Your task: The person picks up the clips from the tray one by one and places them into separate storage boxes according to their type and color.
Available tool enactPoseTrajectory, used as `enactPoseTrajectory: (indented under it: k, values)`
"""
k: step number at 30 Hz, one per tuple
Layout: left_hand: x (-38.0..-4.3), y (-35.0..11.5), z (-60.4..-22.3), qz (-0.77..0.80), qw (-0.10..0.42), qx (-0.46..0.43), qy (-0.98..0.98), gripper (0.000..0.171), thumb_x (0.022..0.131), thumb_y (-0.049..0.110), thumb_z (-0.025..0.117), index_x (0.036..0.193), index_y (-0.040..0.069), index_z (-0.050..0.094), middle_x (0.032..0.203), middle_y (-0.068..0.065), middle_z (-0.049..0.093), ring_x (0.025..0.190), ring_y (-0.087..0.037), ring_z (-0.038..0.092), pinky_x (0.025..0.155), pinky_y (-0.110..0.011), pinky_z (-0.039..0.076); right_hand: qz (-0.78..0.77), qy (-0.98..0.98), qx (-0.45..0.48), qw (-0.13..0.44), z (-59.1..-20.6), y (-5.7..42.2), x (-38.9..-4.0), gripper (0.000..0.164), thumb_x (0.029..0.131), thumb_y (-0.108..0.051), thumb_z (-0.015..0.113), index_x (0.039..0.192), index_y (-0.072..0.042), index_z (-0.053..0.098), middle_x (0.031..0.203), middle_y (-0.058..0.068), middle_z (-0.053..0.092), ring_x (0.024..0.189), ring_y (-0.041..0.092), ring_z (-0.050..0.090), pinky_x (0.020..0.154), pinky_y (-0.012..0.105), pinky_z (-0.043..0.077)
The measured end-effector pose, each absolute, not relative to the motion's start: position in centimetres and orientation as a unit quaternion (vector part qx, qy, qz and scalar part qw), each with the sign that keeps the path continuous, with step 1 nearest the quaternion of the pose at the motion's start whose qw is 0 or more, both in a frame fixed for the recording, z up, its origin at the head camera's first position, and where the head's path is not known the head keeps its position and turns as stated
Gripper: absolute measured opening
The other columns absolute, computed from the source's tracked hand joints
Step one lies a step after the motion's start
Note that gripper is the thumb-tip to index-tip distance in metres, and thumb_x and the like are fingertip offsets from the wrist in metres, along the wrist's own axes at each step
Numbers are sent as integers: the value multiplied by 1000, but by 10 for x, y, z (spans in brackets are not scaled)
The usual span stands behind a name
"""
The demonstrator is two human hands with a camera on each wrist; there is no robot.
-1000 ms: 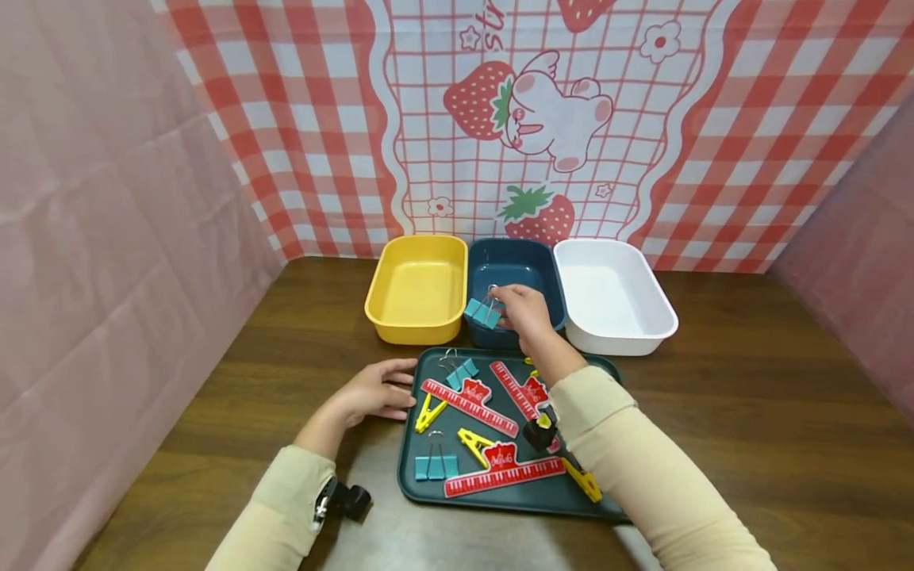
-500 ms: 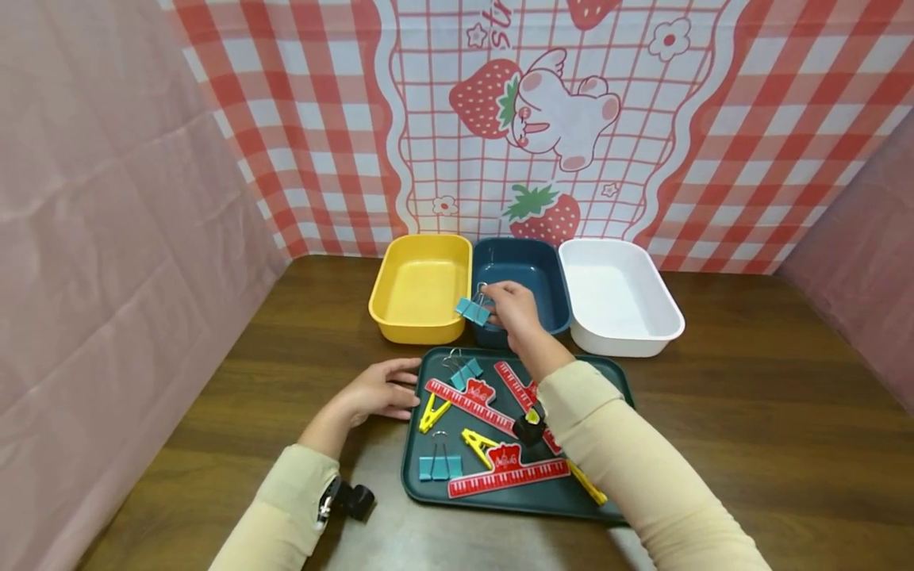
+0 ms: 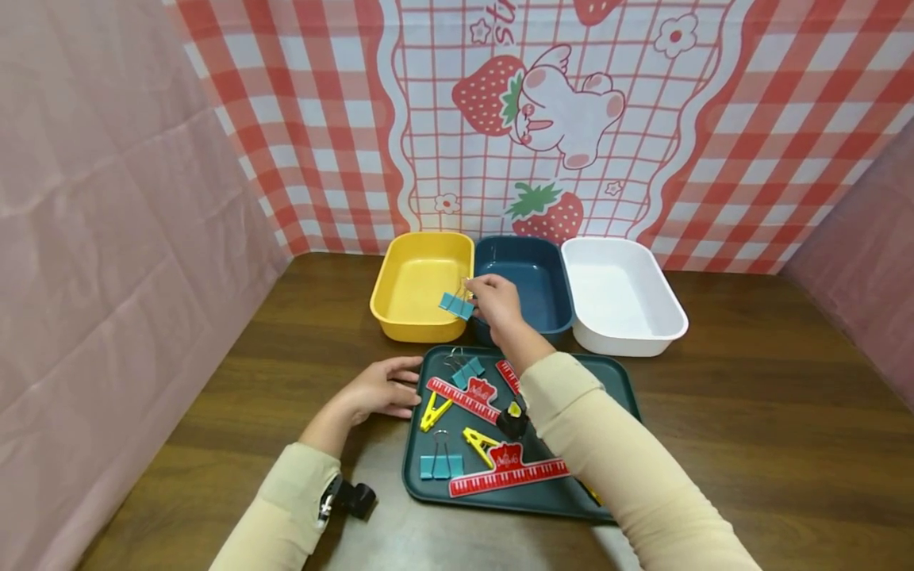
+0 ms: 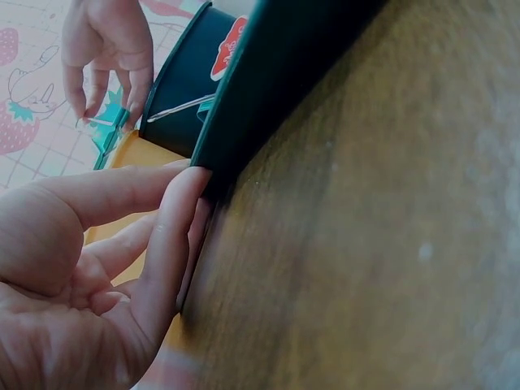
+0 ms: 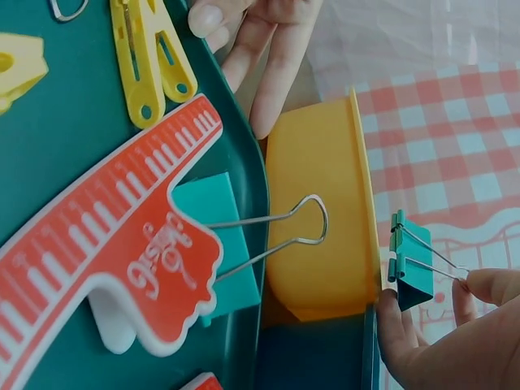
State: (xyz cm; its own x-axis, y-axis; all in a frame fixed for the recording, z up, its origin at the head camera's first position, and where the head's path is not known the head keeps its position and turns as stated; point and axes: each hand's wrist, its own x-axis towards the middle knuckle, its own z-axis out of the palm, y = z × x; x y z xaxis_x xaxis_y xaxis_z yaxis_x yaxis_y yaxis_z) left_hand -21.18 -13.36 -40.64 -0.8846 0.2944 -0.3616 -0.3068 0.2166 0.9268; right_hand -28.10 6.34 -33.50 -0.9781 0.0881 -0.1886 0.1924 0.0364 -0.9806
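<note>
Our right grip (image 3: 497, 303) pinched a teal metal binder clip (image 3: 455, 306); our left grip (image 3: 382, 390), fingers loose, touched a dark-green rectangular tray (image 3: 528, 497)

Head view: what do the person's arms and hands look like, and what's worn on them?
Pale beige sleeves with wide, turned-back cuffs cover the forearms. A black device sits at each wrist. Left hand and right hand are bare, without gloves.

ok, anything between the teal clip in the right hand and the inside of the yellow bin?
Nothing visible. The right hand holds the teal clip higher than the yellow bin, by its corner next to the dark blue bin.
</note>
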Motion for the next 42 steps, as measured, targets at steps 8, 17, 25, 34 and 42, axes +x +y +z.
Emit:
enactPoseTrajectory:
  k: [8, 17, 25, 34, 42]
  values:
    - [-213, -130, -406, 624, 244, -3, 743, 64, 83, -10, 60, 141, 6, 39, 122, -20, 49, 81, -22, 63, 69, -38, 57, -683, 724, 94, 20, -332, 54, -281, 19, 91, -20, 62, 97, -2, 63, 100, 8, 57, 87, 22, 56, 81, 39, 50]
    - [-212, -132, -406, 622, 246, -4, 743, 63, 84, -9, 61, 140, 6, 39, 123, -20, 49, 82, -21, 62, 69, -38, 57, -650, 756, 80, -8, -336, 39, -282, 20, 87, -21, 66, 94, -3, 67, 93, 8, 61, 83, 20, 54, 70, 30, 48]
    - [-213, -133, -407, 623, 245, -5, 743, 63, 83, -9, 61, 140, 6, 40, 123, -20, 49, 82, -22, 62, 69, -38, 57, -634, 771, 69, -12, -337, 31, -285, 19, 86, -22, 67, 92, -4, 68, 93, 8, 63, 81, 19, 54, 69, 30, 48]
    - [-213, -134, -406, 624, 244, -5, 743, 63, 83, -10, 61, 140, 6, 40, 123, -20, 49, 81, -21, 63, 69, -38, 57, -635, 769, 73, -15, -336, 23, -288, 21, 89, -23, 64, 95, -4, 67, 95, 11, 62, 79, 20, 53, 66, 30, 46]
    - [-215, -135, -410, 629, 244, 8, 739, 63, 83, -11, 60, 140, 4, 38, 124, -22, 47, 82, -21, 62, 69, -38, 57, -662, 745, 83, -12, -338, 19, -292, 19, 92, -17, 59, 101, -1, 65, 101, 13, 61, 91, 28, 58, 76, 33, 50]
